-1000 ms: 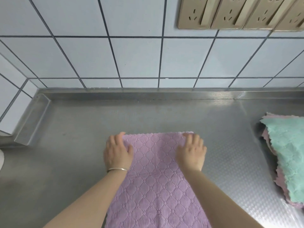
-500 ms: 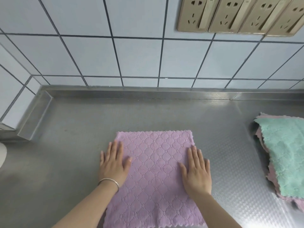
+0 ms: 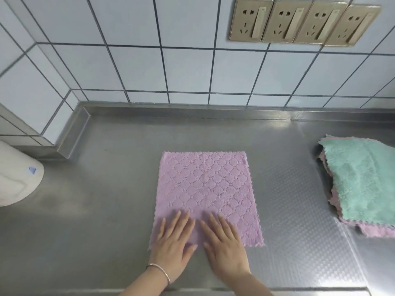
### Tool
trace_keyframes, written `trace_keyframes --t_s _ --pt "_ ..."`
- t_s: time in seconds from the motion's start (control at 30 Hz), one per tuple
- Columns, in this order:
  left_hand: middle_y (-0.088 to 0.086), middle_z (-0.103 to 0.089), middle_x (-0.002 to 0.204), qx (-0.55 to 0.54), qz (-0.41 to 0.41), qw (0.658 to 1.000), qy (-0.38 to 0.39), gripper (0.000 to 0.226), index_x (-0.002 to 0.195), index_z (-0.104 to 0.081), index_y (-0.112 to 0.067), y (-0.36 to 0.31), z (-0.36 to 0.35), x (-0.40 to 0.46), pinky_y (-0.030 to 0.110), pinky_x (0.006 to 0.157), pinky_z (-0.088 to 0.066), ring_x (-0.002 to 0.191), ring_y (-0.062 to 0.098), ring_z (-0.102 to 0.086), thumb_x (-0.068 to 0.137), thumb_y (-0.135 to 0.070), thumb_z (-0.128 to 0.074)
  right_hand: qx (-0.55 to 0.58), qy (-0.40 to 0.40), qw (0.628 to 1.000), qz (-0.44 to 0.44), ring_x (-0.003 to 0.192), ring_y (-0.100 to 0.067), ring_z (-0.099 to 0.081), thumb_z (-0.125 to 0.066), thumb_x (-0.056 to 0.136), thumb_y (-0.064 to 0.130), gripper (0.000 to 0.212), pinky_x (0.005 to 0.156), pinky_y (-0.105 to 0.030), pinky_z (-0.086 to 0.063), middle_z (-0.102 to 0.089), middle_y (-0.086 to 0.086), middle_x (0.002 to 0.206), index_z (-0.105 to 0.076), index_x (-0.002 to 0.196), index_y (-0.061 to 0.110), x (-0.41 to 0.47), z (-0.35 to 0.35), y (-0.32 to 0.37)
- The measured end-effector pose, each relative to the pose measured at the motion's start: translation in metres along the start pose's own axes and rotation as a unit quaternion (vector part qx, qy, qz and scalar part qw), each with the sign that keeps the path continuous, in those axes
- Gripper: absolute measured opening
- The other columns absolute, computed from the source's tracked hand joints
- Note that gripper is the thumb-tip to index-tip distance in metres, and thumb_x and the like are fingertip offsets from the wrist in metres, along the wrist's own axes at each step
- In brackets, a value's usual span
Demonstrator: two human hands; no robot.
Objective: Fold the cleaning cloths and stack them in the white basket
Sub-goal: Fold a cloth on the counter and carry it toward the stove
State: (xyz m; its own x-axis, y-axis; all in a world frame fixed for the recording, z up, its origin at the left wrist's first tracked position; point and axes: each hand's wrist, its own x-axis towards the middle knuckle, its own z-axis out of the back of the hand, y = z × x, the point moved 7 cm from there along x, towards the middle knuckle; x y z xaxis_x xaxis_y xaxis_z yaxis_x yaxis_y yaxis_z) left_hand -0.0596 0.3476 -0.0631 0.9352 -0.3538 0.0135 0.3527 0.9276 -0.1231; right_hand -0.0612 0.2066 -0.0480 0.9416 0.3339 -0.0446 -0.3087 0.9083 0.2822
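A purple quilted cleaning cloth [image 3: 205, 189] lies spread flat in the middle of the steel counter [image 3: 102, 210]. My left hand [image 3: 173, 242] rests palm down on the cloth's near edge, fingers spread, a thin bangle on the wrist. My right hand [image 3: 224, 246] lies flat beside it on the same near edge, fingers apart. Neither hand grips anything. At the right edge sits a pile of cloths [image 3: 361, 182], teal on top with pink ones under it. A white rounded object [image 3: 17, 176] shows at the far left; whether it is the basket I cannot tell.
A tiled wall rises behind the counter with a row of several beige sockets [image 3: 303, 22] at upper right. A raised steel lip [image 3: 72, 135] borders the counter's back and left corner. The counter's front edge runs just under my wrists.
Both hands have slid from the cloth's far corners back toward me along the cloth and come together at its near edge. The view has shifted, and the white object has come into sight on the left.
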Motion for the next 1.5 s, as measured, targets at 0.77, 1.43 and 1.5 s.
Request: trace_keyframes --t_s 0.77,1.43,1.5 --pt "-0.009 -0.059 0.095 -0.121 -0.009 0.99 -0.066 0.038 0.091 -0.068 -0.02 0.051 0.042 -0.014 0.018 0.058 -0.053 0.086 0.005 -0.047 0.063 -0.005 -0.048 -0.107 -0.083 0.989 0.063 0.065 -0.018 -0.064 -0.05 0.059 0.007 0.028 0.042 -0.021 -0.047 -0.064 0.001 0.081 -0.069 0.078 0.016 -0.028 0.048 -0.063" --pt "-0.013 -0.056 0.07 -0.243 0.177 0.943 0.142 0.017 0.077 -0.053 -0.032 0.082 0.065 -0.015 0.012 0.057 -0.033 0.07 0.013 -0.052 0.094 -0.028 -0.051 0.042 -0.022 0.996 -0.081 0.064 -0.014 -0.057 -0.081 0.065 0.012 0.019 0.051 -0.019 -0.036 -0.06 0.016 0.065 -0.068 0.063 0.024 -0.037 0.075 -0.083" --pt "-0.012 -0.048 0.064 -0.229 0.159 0.936 0.213 0.023 0.07 -0.047 -0.029 0.082 0.066 -0.019 0.014 0.054 -0.028 0.061 0.008 -0.043 0.093 -0.028 -0.051 0.062 0.08 0.988 -0.115 0.074 -0.011 -0.056 -0.068 0.082 0.025 0.006 0.061 -0.025 -0.044 -0.062 0.013 0.074 -0.07 0.076 0.025 -0.041 0.077 -0.088"
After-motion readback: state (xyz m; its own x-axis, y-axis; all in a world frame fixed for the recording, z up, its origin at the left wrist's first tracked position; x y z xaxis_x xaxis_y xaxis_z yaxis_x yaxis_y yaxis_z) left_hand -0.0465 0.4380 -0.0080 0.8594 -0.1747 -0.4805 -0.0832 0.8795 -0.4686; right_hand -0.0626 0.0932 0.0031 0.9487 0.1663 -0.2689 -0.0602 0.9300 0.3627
